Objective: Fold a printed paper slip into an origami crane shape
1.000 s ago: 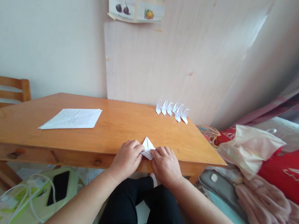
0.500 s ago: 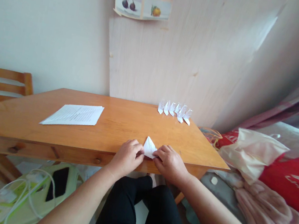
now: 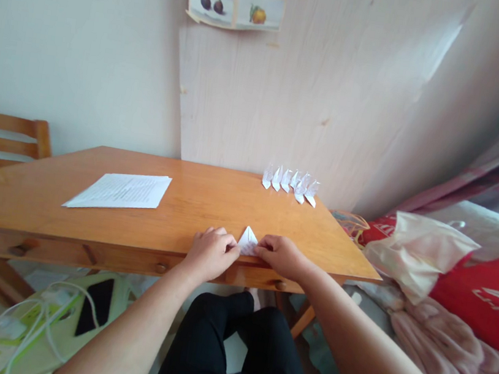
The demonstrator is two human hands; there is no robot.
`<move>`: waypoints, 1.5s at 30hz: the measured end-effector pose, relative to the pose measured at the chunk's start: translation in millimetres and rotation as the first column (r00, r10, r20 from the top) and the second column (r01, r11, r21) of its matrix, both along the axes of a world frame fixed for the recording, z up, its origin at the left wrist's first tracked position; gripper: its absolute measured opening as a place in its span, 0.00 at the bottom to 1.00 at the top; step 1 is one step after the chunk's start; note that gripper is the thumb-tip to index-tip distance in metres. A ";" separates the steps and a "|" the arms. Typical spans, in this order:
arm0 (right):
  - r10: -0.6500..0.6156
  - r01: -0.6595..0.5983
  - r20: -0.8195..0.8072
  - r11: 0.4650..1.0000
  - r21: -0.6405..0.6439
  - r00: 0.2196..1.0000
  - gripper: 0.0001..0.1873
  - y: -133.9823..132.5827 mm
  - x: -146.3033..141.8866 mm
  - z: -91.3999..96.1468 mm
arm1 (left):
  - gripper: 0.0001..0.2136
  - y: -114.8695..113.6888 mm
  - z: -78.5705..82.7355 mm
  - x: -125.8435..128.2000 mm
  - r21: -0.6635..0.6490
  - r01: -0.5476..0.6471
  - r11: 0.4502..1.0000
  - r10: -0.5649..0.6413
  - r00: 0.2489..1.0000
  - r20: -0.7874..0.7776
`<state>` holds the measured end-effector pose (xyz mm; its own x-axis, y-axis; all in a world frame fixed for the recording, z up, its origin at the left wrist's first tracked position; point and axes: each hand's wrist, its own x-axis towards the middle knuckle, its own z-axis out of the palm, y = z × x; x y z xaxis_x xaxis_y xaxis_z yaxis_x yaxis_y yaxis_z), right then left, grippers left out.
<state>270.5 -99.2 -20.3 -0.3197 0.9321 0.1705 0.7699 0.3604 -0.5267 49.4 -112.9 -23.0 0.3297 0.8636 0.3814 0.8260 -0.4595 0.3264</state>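
Observation:
A small folded piece of white paper [image 3: 248, 241] lies at the front edge of the wooden table, its pointed tip facing away from me. My left hand [image 3: 213, 252] pinches its left corner, thumb and fingers closed together. On the other side, my right hand [image 3: 280, 255] grips the right corner between thumb and fingertips. Faint print or creases show on the paper's face. Several folded white paper pieces [image 3: 286, 180] stand in a group near the table's back right edge.
A stack of printed sheets [image 3: 119, 190] rests on the left of the table [image 3: 200, 205]. Below left, a phone [image 3: 94, 306] and white cables lie on a pale green stool. Bags [image 3: 484, 300] and a pink blanket [image 3: 444, 350] are at the right. A wooden chair [image 3: 6, 137] stands far left.
The folded paper now appears flatter and wider at its base. My right hand has turned slightly and moved up a little, while my left hand stays at the left corner.

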 end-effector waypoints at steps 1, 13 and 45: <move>-0.010 0.010 -0.002 1.000 -0.007 1.000 0.10 1.3 0.0 -0.1 | 0.10 0.6 0.7 0.6 -0.008 -0.008 1.000 0.008 1.000 -0.011; -0.049 0.052 0.087 0.998 -0.039 0.995 0.07 10.9 -2.5 2.0 | 0.12 7.8 0.6 8.2 0.025 -0.034 0.999 0.037 0.995 -0.096; 0.046 -0.019 0.193 0.989 -0.144 0.980 0.10 25.0 -2.7 11.9 | 0.16 -18.5 -22.8 13.2 0.226 0.255 0.940 -0.214 0.958 -0.191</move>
<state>267.7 -74.2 -8.4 -0.3643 0.9308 -0.0306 0.8522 0.3199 -0.4140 62.6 -131.3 -45.8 0.5864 0.6400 0.4965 0.7167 -0.6955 0.0501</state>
